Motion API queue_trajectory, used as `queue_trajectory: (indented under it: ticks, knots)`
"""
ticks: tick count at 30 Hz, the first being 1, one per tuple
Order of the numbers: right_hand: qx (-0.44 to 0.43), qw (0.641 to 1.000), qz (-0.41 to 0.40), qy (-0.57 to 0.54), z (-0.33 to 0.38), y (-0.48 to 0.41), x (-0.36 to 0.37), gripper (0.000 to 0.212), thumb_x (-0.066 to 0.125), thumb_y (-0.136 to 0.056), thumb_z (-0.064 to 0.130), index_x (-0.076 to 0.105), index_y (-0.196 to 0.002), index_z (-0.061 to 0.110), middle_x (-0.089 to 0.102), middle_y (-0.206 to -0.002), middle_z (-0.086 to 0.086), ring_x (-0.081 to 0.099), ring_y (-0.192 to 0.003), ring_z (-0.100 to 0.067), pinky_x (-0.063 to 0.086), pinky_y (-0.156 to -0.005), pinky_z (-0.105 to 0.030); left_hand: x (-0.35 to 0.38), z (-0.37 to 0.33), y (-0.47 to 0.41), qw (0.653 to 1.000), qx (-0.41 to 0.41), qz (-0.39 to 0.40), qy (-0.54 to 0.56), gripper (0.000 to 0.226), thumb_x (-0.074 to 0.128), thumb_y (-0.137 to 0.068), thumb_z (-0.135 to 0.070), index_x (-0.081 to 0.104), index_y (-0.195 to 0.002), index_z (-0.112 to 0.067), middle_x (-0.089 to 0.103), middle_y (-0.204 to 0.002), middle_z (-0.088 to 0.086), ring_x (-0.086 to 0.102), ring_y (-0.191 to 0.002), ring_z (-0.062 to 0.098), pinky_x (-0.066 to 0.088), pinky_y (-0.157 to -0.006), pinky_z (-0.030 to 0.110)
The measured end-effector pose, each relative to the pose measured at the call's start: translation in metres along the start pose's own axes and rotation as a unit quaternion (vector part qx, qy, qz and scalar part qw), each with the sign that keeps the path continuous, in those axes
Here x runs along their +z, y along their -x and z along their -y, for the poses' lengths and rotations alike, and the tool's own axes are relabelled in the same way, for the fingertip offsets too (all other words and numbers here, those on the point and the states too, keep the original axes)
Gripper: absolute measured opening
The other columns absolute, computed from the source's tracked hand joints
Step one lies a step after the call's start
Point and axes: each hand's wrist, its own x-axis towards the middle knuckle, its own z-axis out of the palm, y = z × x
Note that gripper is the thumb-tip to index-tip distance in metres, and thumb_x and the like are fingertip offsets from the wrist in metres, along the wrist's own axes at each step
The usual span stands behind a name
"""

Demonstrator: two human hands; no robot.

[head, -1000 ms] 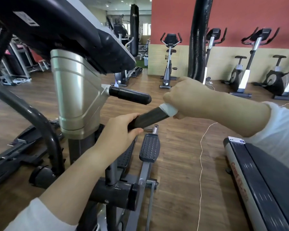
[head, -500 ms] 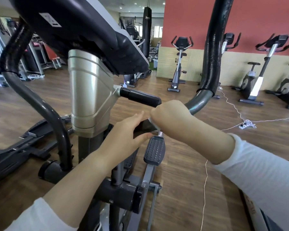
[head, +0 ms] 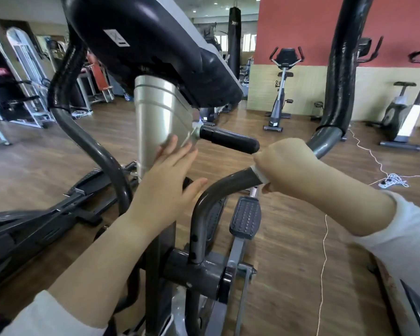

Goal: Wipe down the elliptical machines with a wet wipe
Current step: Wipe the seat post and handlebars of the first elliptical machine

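Fingers of the right hand are curled tight around the wet wipe. They press it against the grey swing bar of the elliptical machine. Only a small white edge of the wipe shows, poking out at the left side of the fist. The wipe sits on the bend of the bar, just below the short black handle and above the foot pedal.

Fingers of the left hand are spread and loose. They hold nothing. The fingertips are right at the lower edge of the silver post, but I cannot tell if they touch it. The thumb points toward the grey bar and does not reach it. Above the post sits the big dark console.

Here is what could go wrong, I think. The bar is made to swing. With the left hand off it, a hard push with the wipe could make the bar move away. Then the wipe would slide and miss some spots. The wipe is bunched up small, so it may clean only a thin strip. The open left hand is close to the bar, and a swing could bump it.
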Motion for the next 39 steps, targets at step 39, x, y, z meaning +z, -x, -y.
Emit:
queue_trajectory:
  ticks: [39]
  knots:
    - [-0.21,0.962,-0.177,-0.005,0.135,-0.037,0.026,0.03,0.038,-0.098,0.031,0.065,-0.103,0.016,0.065,-0.096,-0.002,0.057,-0.087,-0.024,0.035,-0.083,-0.037,0.04,0.064,0.022,0.99,-0.003,-0.027,-0.135,0.078,0.047,-0.093,-0.002,-0.006,-0.15,-0.003,-0.004,-0.16,0.017,-0.009,-0.147,0.028,0.027,-0.116,0.047]
